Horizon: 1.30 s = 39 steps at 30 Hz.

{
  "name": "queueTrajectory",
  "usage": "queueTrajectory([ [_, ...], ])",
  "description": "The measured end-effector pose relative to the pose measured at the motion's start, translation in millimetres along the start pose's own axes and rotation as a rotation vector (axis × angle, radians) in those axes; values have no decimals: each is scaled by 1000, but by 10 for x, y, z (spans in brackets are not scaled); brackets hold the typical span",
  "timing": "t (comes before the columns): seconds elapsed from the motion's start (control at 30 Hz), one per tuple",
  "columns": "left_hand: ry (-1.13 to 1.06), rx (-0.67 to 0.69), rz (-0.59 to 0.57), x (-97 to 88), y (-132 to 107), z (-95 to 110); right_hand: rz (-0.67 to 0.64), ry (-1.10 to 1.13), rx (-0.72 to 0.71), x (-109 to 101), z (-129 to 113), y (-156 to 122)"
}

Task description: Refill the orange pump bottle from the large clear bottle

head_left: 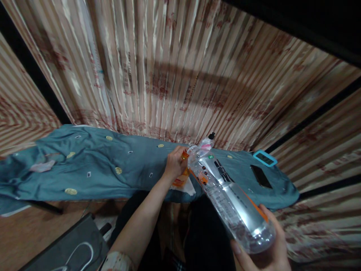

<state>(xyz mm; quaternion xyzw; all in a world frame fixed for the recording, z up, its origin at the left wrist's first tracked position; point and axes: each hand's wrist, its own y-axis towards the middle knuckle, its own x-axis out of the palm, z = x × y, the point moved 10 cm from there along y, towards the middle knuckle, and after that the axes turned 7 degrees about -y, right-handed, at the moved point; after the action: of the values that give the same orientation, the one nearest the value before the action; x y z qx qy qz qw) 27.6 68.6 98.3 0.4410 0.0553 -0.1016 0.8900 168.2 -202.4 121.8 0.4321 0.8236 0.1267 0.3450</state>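
A large clear plastic bottle (228,199) with a silver and orange label lies slantwise across the view, its open mouth toward the upper left. My right hand (265,252) is wrapped round its base. Close by the bottle's mouth, my left hand (175,163) is closed on an orange packet (180,180), part of it hidden by the fingers. Under the packet shows a white paper (188,189). Just behind the bottle neck stands a small clear bottle (207,143) with a black cap and a pink mark, partly covered.
A narrow table has a teal patterned cloth (135,154). To the right lie a dark phone (261,176) and a blue-framed device (265,158). A crumpled pale tissue (42,166) is at far left. Curtains (169,75) surround the table; a grey box (70,244) with a white cable stands lower left.
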Motion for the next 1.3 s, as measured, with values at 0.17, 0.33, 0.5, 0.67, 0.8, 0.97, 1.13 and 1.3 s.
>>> queueTrajectory([
  [0.17,5,-11,-1,-2,2,5,1,6,32,4,23,0],
  [0.33,-3,-14,6,-9,1,8,-8,13,51,12,48,-11],
  [0.5,10,-13,8,-17,-3,-6,-5,-18,4,3,17,0],
  [0.67,6,-1,14,-24,-5,-14,-13,-37,-34,17,4,15],
  [0.8,-1,4,23,-36,-5,-17,-2,-42,-6,12,49,11],
  [0.97,-3,12,20,-40,-5,-12,1,-22,-11,19,58,13],
  [1.13,-3,-8,20,-44,-5,-22,11,-27,10,16,81,21],
  [1.3,-4,6,15,-44,-6,-12,7,-17,45,23,70,15],
])
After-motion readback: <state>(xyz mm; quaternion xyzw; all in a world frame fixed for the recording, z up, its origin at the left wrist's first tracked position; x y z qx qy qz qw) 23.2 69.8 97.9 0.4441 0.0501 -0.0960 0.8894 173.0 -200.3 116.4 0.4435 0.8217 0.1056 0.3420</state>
